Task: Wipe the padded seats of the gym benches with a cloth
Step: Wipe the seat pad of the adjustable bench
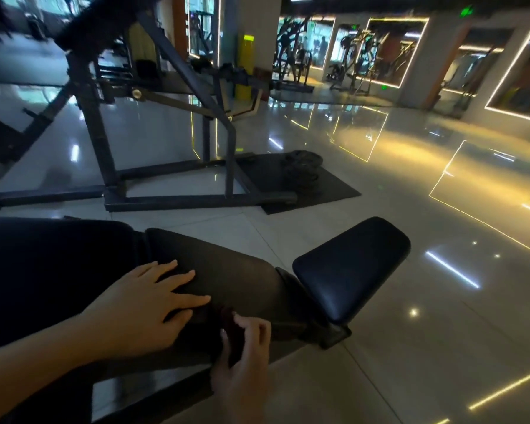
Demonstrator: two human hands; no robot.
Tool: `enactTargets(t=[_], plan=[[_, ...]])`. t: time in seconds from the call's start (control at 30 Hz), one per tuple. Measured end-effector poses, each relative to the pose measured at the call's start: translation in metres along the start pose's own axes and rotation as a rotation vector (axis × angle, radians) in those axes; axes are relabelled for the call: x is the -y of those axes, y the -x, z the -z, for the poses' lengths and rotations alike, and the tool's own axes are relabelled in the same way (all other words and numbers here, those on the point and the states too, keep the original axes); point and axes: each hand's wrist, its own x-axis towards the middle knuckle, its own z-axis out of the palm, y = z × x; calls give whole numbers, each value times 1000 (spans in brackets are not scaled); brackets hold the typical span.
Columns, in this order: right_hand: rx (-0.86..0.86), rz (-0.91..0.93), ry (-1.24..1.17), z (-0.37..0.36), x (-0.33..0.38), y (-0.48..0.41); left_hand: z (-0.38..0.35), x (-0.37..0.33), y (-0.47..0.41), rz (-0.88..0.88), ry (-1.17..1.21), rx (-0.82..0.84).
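A black padded gym bench runs across the lower left, with a long pad (233, 270) and a separate raised seat pad (349, 267) at its right end. A dark cloth (208, 313) lies bunched on the long pad's near edge. My left hand (141, 307) lies flat on the long pad with fingers spread and straight, its fingertips on the cloth. My right hand (245, 356) is at the bench's near edge, its fingers curled and pinching the cloth's near end. Part of the cloth is hidden under both hands.
A dark steel machine frame (172, 142) stands on the glossy tile floor behind the bench. Weight plates (300, 169) lie on a black rubber mat (315, 188) beyond it. More machines line the far mirrored wall (355, 53). Open tiled floor (441, 301) stretches to the right.
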Motion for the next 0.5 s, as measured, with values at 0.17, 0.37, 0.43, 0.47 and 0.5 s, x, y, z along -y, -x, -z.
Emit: enactTargets(t=[0.17, 0.37, 0.43, 0.47, 0.5], plan=[[-27, 132, -68, -3, -4, 4, -4, 0, 2, 0, -84, 22], [-57, 189, -78, -7, -15, 0, 2, 0, -3, 0, -124, 75], [-106, 206, -58, -8, -16, 2, 4, -5, 0, -7, -112, 79], [-132, 216, -53, -8, -16, 3, 5, -6, 1, -11, -104, 76], [-155, 218, -48, -8, -16, 4, 6, -7, 3, -19, -98, 72]])
